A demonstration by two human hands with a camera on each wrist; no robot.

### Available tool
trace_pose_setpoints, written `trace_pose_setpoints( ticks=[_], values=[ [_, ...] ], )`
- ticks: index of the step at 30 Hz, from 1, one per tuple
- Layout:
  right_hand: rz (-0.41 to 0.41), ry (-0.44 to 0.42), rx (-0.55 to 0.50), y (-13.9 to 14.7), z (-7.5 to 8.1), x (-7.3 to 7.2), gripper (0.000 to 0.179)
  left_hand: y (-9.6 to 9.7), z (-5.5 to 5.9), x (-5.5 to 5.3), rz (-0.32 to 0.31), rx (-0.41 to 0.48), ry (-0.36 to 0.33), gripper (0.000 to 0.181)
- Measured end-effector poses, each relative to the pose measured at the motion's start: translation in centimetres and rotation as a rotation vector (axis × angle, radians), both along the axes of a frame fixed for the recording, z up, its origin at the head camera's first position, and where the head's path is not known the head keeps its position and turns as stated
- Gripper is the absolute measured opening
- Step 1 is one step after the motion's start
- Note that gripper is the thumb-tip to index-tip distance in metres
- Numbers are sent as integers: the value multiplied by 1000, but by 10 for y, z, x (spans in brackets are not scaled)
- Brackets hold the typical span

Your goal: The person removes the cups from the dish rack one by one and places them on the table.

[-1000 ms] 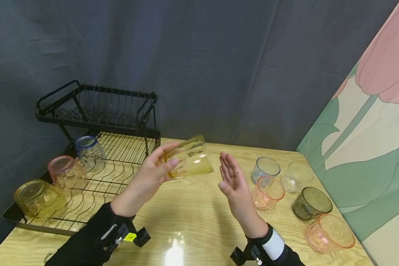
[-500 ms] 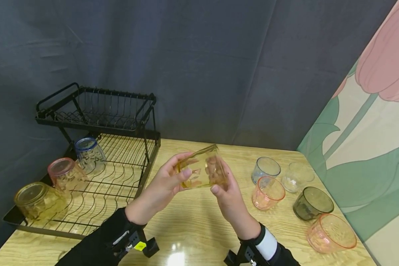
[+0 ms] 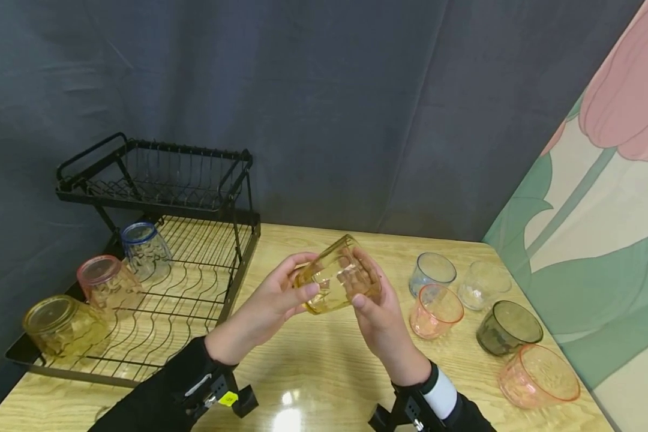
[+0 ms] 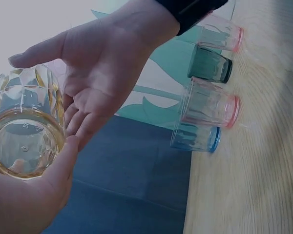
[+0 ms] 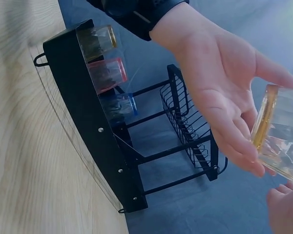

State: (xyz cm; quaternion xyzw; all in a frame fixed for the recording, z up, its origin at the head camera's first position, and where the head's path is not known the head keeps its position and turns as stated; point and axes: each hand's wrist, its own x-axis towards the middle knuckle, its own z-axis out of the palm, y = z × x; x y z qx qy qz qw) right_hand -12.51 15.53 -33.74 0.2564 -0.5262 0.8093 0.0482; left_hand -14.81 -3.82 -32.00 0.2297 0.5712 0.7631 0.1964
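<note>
A yellow-tinted glass tumbler (image 3: 332, 279) is held tilted in the air over the table, between both hands in the head view. My left hand (image 3: 272, 300) grips its lower-left end, thumb on the near side. At the other end my right hand (image 3: 378, 321) holds it, thumb in front and fingers showing through the glass. In the left wrist view a round end of the tumbler (image 4: 24, 146) faces the camera, with the right hand's (image 4: 107, 68) palm behind. The right wrist view shows only part of the tumbler (image 5: 283, 131), beside the left hand's (image 5: 215, 83) palm.
Left, a black two-tier dish rack (image 3: 232, 300) carries upside-down blue-rimmed (image 3: 147, 252), pink-rimmed (image 3: 108, 282) and yellow (image 3: 65, 330) glasses. Several upright glasses, including a dark olive one (image 3: 507, 330) and a pink one (image 3: 537, 381), stand at right. A dark curtain (image 3: 324, 108) hangs behind.
The right hand has come in from apart and taken hold of the tumbler's other end. My left hand has moved right with the tumbler, which has turned.
</note>
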Motion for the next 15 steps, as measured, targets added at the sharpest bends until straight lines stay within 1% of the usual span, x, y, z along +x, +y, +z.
trace_pose_setpoints(
  ticks=[5,8,12,14,15],
  values=[
    [72,15,-17,5,0,-1,70,-1,-1,0,-10,-16,-13,62],
    [124,31,-37,9,-1,-1,68,-1,-3,0,-20,-45,-12,61],
    [171,32,-34,19,-2,-2,68,-4,-4,-1,-21,-123,12,62],
    [189,48,-35,27,-3,-4,70,-6,-5,-3,-12,-147,29,60],
    [205,70,-39,32,-4,-5,70,-9,-5,-5,-3,-156,39,59]
  ],
)
